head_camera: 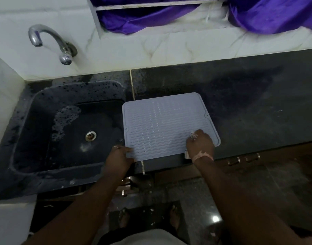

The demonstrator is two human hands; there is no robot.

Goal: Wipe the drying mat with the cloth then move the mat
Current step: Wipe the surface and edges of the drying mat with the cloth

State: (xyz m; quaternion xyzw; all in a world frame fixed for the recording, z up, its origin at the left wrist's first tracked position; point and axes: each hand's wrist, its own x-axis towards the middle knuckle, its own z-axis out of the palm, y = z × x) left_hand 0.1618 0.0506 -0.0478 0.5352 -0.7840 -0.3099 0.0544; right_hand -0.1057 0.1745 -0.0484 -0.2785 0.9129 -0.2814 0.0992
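While lying flat on the dark desk just right of the sink, with the near left corner pinched: the grey drying mat, ribbed in wavy lines, near edge at the desk's front edge, left edge along the sink's rim. Held at that corner by the left hand, thumb on top of the mat, fingers curled below and out of sight, a ring on one finger. Pressed onto the mat's near right part by the right hand: the cloth, mostly hidden, only pale scraps seen at the knuckles and under the wrist. Right grip curled tight round the cloth, knuckles up, a pale band at the wrist. Wet patches and foam seen in the sink basin, around a metal drain. Mounted on the far tiled wall above the sink's left side, a chrome tap. Draped along the far ledge, purple fabric.
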